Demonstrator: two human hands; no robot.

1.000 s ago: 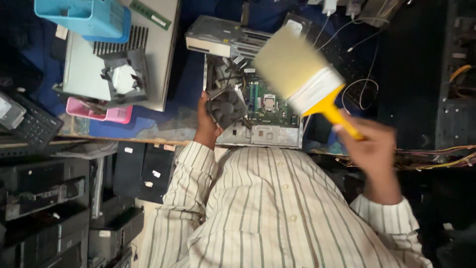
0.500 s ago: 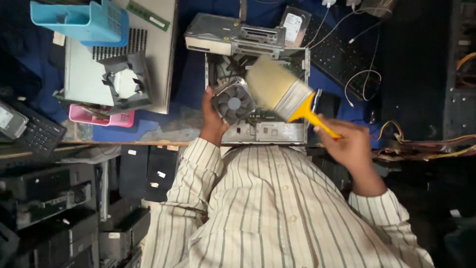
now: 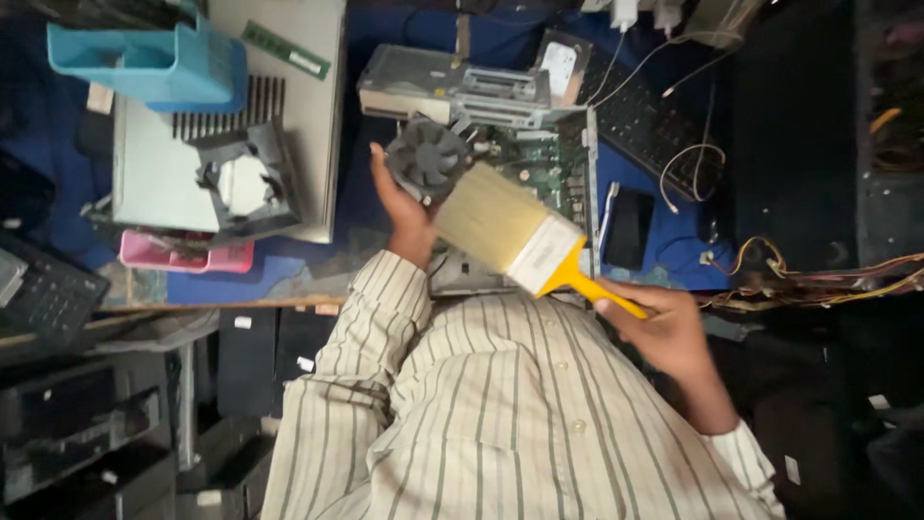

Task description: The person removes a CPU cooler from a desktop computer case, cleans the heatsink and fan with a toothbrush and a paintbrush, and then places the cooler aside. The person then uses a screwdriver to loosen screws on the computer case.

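**Inspector:** Report the step.

**Operator:** I judge dusting in hand. My left hand (image 3: pixel 402 207) clasps the fan (image 3: pixel 427 158) above the open computer case (image 3: pixel 539 164) on the desk (image 3: pixel 289 274); my right hand (image 3: pixel 664 332) is closed round the paintbrush (image 3: pixel 525 238), bristles at the fan.

**Inspector:** Next?

**Operator:** Probably light strokes across the blades.

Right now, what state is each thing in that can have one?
Left hand: gripping the round black cooling fan, lifted off the board.
Right hand: closed on the yellow-handled wide paintbrush, bristles against the fan.
Grey desktop computer case: open, green circuit board exposed.
Light blue plastic crate: resting on a grey metal panel.
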